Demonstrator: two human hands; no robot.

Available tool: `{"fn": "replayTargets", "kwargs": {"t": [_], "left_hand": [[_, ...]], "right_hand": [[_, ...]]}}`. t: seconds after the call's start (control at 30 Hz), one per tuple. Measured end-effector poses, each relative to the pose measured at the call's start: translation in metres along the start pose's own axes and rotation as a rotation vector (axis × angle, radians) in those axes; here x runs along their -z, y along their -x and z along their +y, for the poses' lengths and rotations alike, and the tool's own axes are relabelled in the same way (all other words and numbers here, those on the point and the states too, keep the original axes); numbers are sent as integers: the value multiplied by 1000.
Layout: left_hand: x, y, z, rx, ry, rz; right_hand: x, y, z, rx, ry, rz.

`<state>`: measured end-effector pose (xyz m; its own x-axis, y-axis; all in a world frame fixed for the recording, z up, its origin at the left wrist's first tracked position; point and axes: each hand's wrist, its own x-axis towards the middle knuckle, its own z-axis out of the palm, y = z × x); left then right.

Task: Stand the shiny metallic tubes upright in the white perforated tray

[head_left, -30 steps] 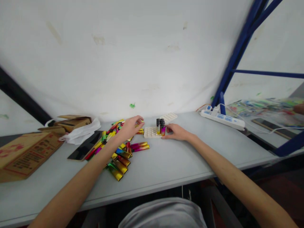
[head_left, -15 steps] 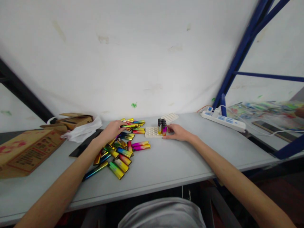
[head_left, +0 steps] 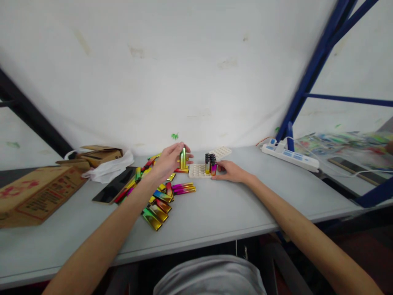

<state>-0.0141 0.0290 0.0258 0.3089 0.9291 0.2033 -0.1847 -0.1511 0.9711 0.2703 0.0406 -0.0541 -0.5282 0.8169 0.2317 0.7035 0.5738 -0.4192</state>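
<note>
My left hand [head_left: 172, 159] holds a shiny green-and-gold lighter [head_left: 183, 159] upright, its thumb and fingers closed around the upper part. It is just left of a white tray [head_left: 194, 171] with rows of round holes. Several lighters with black tops [head_left: 210, 164] stand upright in the tray's right end. At that end my right hand [head_left: 229, 171] grips the tray's edge, its fingertips against the outermost purple-and-orange lighter. A loose heap of colourful metallic lighters [head_left: 161, 200] lies beneath and beside my left forearm, which hides part of it.
A second white holed tray [head_left: 222, 153] lies behind, by the wall. On the left are cardboard boxes [head_left: 43, 194], a white plastic bag [head_left: 109, 170] and a black flat panel [head_left: 113, 186]. A power strip [head_left: 290, 155] and a blue frame post [head_left: 302, 82] stand right.
My left hand has moved right from the heap toward the tray and lifted a lighter, now held upright. My right hand has stayed at the tray.
</note>
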Motion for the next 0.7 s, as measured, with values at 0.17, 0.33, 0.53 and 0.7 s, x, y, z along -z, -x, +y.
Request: {"fn": "replayTargets", "kwargs": {"t": [0.17,0.33,0.53,0.7], "left_hand": [[-15,14,-23,140,72,-148],[-15,19,-33,245,0,-30],[-16,22,-43,79,-372,84],[-15,25,-45,-86,-667,110]], "right_hand": [[1,0,-2,2,-7,4],[0,0,0,12,-20,5],[1,1,-2,-5,-10,-3],[2,1,-3,10,-7,-2]]}}
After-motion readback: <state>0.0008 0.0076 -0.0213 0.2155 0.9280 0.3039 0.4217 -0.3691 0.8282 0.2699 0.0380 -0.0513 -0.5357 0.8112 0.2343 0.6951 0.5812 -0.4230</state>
